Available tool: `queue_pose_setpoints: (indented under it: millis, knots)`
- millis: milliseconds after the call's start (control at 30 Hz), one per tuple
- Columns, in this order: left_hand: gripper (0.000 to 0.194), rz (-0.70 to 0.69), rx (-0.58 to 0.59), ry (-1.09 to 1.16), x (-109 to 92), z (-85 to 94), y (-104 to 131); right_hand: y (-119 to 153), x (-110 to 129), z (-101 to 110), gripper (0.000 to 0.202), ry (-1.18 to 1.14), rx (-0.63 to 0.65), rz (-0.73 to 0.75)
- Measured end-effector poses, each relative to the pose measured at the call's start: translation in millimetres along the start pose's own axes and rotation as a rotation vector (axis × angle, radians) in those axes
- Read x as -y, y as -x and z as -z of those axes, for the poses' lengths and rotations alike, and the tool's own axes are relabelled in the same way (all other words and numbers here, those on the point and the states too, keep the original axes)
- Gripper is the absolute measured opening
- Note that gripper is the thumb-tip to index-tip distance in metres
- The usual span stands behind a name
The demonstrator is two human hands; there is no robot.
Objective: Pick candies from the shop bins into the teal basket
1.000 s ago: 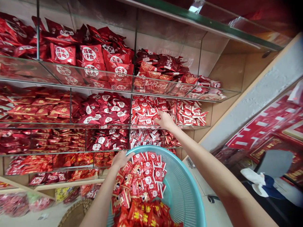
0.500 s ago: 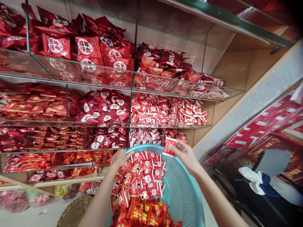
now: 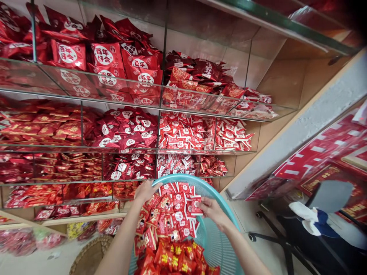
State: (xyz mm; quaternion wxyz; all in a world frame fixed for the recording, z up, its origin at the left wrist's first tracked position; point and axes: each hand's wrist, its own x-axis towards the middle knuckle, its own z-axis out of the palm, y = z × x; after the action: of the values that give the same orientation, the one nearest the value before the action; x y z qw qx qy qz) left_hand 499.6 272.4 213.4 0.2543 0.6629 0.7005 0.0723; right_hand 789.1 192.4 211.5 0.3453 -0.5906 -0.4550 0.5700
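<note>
While right fingers (image 3: 207,204) pinch a packet (image 3: 196,206), basket (image 3: 219,238) before shelves (image 3: 86,222) — chair (image 3: 334,194), probably

Bright and even here across the red packets (image 3: 180,131), glinting off the glass panel (image 3: 197,100); dims under the top glass shelf (image 3: 286,29), drops to black at upper right, stretches toward the edges, softens around the office chair (image 3: 332,195).

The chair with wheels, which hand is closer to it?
Your right hand: it holds a red packet over the blue basket, toward the chair. Your left hand is farther, at the rim's other side.
</note>
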Motion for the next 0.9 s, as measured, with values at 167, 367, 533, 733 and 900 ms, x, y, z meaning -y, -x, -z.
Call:
queue_pose_setpoints:
  millis: [167,367,533,733,900]
  knots:
    - [0.055,0.008,-0.007,0.008,0.2,-0.6,0.9,-6.6,-8.4,-8.4,0.055,-0.047,0.016,-0.026]
    - [0.056,0.002,-0.014,0.003,0.3,-0.7,2.4,-10.4,-12.4,-13.0,0.052,-0.092,0.019,0.012]
    - [0.055,0.005,-0.012,0.013,-1.6,1.3,3.0,-19.0,-22.9,-12.5,0.041,-0.002,-0.075,0.014]
    - [0.055,0.004,0.000,0.023,-1.9,2.5,3.8,-25.3,-27.0,-17.9,0.036,0.039,-0.112,-0.017]
    - [0.056,-0.005,-0.005,0.010,-0.6,1.5,2.3,-25.6,-28.3,-17.2,0.044,-0.010,-0.146,0.016]
